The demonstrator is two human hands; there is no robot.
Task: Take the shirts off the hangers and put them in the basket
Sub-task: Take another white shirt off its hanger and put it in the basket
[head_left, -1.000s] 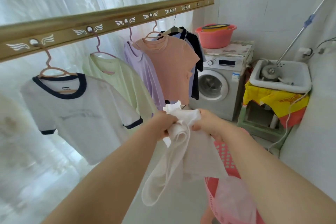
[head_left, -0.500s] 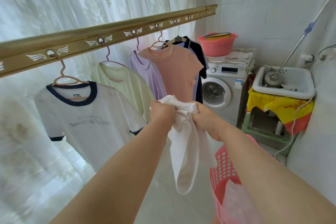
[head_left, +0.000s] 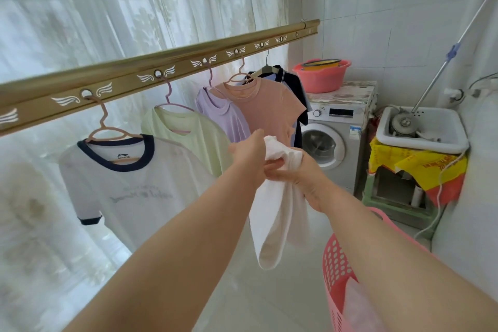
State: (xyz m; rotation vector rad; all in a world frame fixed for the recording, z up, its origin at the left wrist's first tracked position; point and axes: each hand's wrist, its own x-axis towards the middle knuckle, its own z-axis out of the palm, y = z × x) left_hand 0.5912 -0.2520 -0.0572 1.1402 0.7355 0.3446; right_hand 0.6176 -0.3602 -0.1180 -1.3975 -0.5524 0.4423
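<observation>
We clutch a white shirt [head_left: 277, 213] in both hands [head_left: 249, 155] [head_left: 301, 174]; the basket [head_left: 335, 264] waits at five o'clock, perhaps already holding something, five shirts [head_left: 188, 137] still hang at ten o'clock

Sheer white curtains [head_left: 80, 21] over bright window, 10 o'clock. White tiled wall [head_left: 390, 8] at 1 o'clock; washing machine [head_left: 331, 140] below (pink basin [head_left: 320, 75] on top). White sink [head_left: 423, 129] at 3 o'clock. Pale glossy floor [head_left: 242, 299].

Five hung shirts [head_left: 129, 186], one white garment [head_left: 277, 213] in two hands [head_left: 299, 180], one pink basket [head_left: 336, 272].
</observation>
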